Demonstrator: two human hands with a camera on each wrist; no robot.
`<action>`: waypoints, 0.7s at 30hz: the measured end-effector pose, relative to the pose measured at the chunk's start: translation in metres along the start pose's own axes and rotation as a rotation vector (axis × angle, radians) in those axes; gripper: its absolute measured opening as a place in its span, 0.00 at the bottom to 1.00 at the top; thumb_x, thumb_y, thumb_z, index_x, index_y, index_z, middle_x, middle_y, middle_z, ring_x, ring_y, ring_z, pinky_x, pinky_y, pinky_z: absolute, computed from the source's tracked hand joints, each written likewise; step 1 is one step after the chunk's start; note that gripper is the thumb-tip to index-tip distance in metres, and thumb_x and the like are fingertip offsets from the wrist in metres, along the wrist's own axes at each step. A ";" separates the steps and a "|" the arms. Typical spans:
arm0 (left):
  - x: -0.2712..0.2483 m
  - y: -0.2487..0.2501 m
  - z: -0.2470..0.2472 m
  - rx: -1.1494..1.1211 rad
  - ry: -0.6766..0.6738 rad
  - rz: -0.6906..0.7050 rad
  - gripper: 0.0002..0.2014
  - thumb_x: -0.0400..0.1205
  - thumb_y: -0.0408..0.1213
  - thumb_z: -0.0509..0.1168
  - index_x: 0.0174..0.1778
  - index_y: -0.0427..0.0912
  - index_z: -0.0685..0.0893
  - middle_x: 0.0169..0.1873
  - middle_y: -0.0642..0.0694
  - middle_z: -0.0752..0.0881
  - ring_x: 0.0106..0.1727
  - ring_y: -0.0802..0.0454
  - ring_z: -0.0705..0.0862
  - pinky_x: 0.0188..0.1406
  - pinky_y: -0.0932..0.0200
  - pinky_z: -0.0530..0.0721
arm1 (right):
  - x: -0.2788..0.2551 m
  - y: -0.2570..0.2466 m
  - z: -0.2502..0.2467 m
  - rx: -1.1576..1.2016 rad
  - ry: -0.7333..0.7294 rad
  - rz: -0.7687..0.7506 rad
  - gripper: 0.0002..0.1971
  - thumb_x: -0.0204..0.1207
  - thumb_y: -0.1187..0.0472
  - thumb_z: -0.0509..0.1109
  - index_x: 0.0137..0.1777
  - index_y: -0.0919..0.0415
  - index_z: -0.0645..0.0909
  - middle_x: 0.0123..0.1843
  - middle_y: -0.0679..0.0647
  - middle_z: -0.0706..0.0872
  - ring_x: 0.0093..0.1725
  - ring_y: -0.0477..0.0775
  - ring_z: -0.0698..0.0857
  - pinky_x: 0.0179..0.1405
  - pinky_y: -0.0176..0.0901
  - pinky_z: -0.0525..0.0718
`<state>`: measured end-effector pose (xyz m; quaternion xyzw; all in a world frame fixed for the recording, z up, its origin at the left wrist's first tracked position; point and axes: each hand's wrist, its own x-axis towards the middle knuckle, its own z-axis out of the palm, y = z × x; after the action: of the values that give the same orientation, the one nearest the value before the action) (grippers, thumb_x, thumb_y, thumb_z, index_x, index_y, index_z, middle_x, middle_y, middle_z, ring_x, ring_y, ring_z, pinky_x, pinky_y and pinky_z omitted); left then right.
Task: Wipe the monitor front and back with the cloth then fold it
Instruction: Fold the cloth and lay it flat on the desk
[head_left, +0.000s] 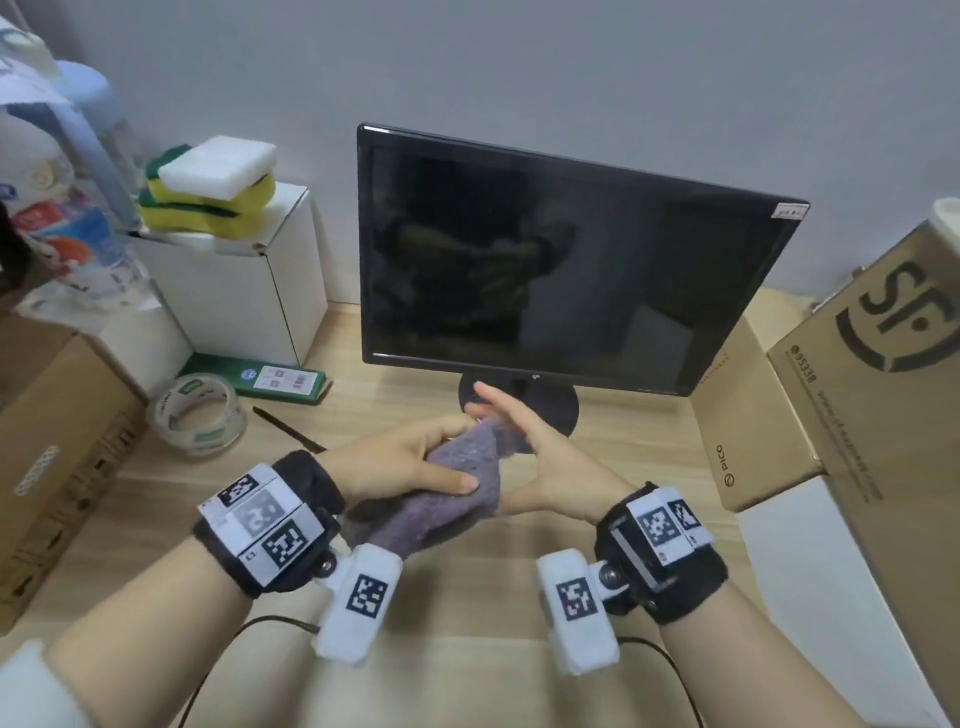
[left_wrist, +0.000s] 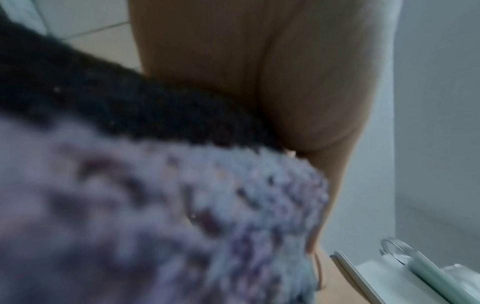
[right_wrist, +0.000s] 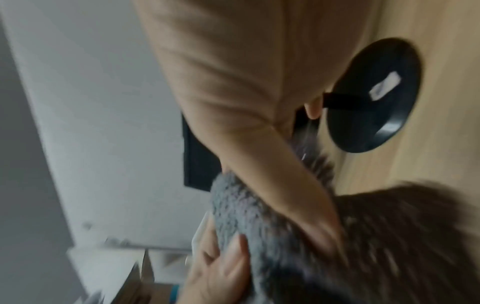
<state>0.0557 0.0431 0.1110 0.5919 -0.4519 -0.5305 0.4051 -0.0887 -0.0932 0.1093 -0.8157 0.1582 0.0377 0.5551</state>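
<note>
A black monitor (head_left: 545, 260) stands on its round base (head_left: 540, 410) at the back of the wooden desk, screen towards me. In front of it both hands hold a bunched purple-grey cloth (head_left: 457, 488) above the desk. My left hand (head_left: 415, 462) grips the cloth with its thumb on top. My right hand (head_left: 524, 447) has straight fingers and presses its palm against the cloth's right end. The right wrist view shows the right hand's thumb (right_wrist: 298, 195) lying across the cloth (right_wrist: 239, 209), with the base (right_wrist: 374, 94) beyond. The cloth (left_wrist: 182, 205) fills the blurred left wrist view.
A white box (head_left: 249, 291) topped with sponges (head_left: 218, 176) stands left of the monitor, with bottles (head_left: 67, 208) further left. On the desk lie a tape roll (head_left: 195, 413), a green box (head_left: 260, 379) and a black pen (head_left: 288, 428). Cardboard boxes flank the left (head_left: 52, 426) and right (head_left: 883, 364).
</note>
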 end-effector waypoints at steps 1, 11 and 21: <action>0.001 0.004 0.000 0.042 -0.040 0.015 0.12 0.75 0.36 0.70 0.51 0.56 0.79 0.42 0.64 0.87 0.48 0.66 0.84 0.50 0.69 0.80 | 0.001 -0.003 -0.001 -0.052 -0.054 -0.006 0.41 0.61 0.73 0.79 0.73 0.53 0.68 0.63 0.42 0.80 0.61 0.31 0.78 0.61 0.25 0.77; -0.012 0.015 -0.022 0.509 0.531 0.049 0.09 0.65 0.33 0.79 0.29 0.44 0.84 0.19 0.57 0.82 0.20 0.69 0.77 0.16 0.76 0.72 | -0.018 0.009 -0.024 -0.072 0.462 -0.031 0.10 0.61 0.64 0.82 0.30 0.50 0.84 0.30 0.45 0.85 0.33 0.41 0.81 0.38 0.38 0.79; -0.019 -0.071 0.025 0.473 0.063 -0.229 0.18 0.67 0.31 0.77 0.23 0.59 0.81 0.13 0.65 0.80 0.16 0.65 0.77 0.20 0.74 0.72 | -0.057 0.095 -0.008 -0.061 -0.065 0.347 0.27 0.71 0.68 0.74 0.14 0.44 0.80 0.14 0.36 0.76 0.20 0.32 0.71 0.28 0.25 0.67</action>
<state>0.0377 0.0802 0.0450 0.7337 -0.4806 -0.4336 0.2067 -0.1724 -0.1201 0.0414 -0.7910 0.2774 0.1639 0.5201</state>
